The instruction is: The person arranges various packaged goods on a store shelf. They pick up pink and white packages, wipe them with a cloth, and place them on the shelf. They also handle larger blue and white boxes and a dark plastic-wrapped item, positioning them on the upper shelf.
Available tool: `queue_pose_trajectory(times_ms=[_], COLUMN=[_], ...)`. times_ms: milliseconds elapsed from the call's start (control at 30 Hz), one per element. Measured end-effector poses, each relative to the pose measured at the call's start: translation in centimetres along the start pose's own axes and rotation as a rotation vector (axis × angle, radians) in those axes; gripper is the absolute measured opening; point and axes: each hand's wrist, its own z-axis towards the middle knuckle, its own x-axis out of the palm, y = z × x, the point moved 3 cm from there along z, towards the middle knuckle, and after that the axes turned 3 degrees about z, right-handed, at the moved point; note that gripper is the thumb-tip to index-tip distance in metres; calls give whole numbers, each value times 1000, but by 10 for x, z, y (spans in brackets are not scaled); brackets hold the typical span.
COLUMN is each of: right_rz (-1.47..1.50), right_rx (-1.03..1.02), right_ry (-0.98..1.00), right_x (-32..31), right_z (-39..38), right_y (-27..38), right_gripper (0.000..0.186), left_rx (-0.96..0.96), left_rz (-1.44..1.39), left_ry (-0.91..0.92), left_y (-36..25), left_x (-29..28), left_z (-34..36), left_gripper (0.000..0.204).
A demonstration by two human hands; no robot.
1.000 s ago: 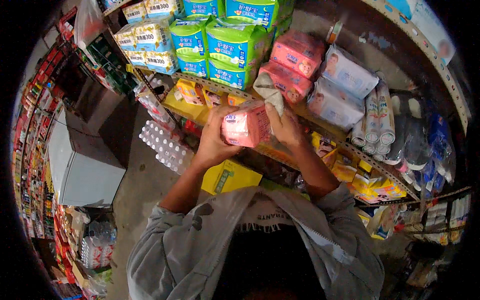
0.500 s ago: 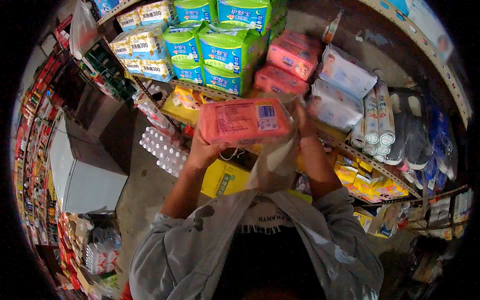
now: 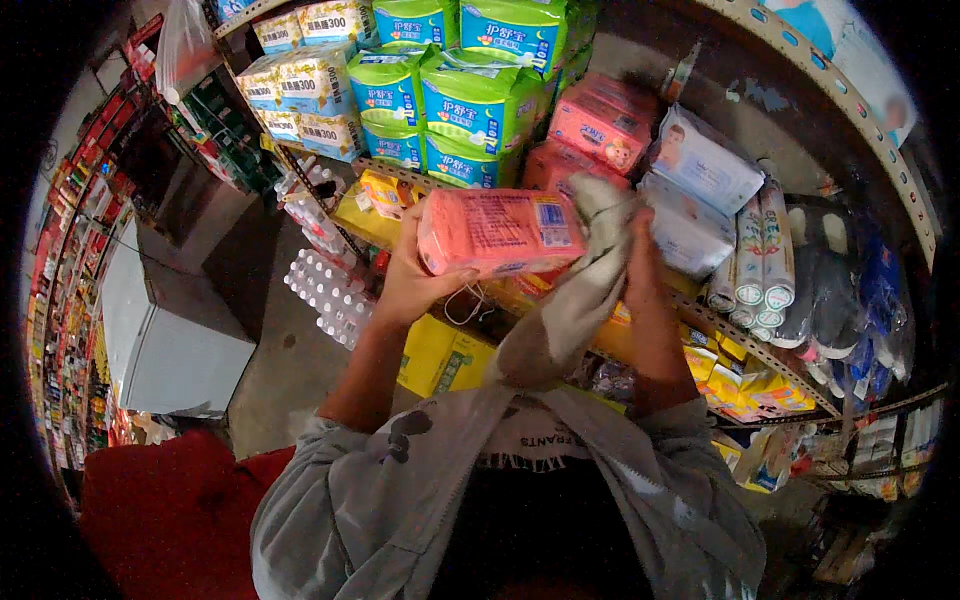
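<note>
My left hand [image 3: 425, 275] grips the left end of a pink plastic-wrapped pack [image 3: 480, 232], thumb along its lower edge. A barcode label shows near the pack's right end. My right hand [image 3: 643, 250] is at the other end, holding a grey-beige cloth [image 3: 603, 225]. The cloth touches the pack's right end and hangs down toward my chest. Most of the right fingers are hidden behind the cloth. Just beyond, similar pink packs [image 3: 603, 122] are stacked on the shelf, beside white packs of wipes [image 3: 705, 160].
Green sanitary pad packs [image 3: 480, 105] and white packs [image 3: 315, 80] fill the shelf's left part. Rolls [image 3: 770, 240] and dark slippers [image 3: 820, 270] lie at right. Below are yellow boxes [image 3: 445, 355] and bottles [image 3: 325, 300]. A white chest [image 3: 185, 350] and dark red fabric [image 3: 185, 510] are at left.
The pink pack has shifted slightly right and tilted. My right hand has moved right, away from its end, with the cloth now bunched higher. Dark red fabric has appeared at lower left.
</note>
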Motion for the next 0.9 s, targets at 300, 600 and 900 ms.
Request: queue_pose_trajectory(times_ms=[300, 600, 900], right_rz=[-1259, 507, 588], right_rx=[-666, 396, 191], right_ry=[-159, 9, 75], right_x=[32, 45, 47], right_z=[-16, 6, 14], right_y=[-52, -29, -37], right_gripper=[37, 51, 39], left_rx=[376, 821, -281], left_rz=[880, 856, -477], left_ry=[77, 394, 94], left_y=[-17, 3, 34], left_x=[29, 39, 22], left_z=[-3, -2, 13], left_gripper=[60, 55, 59])
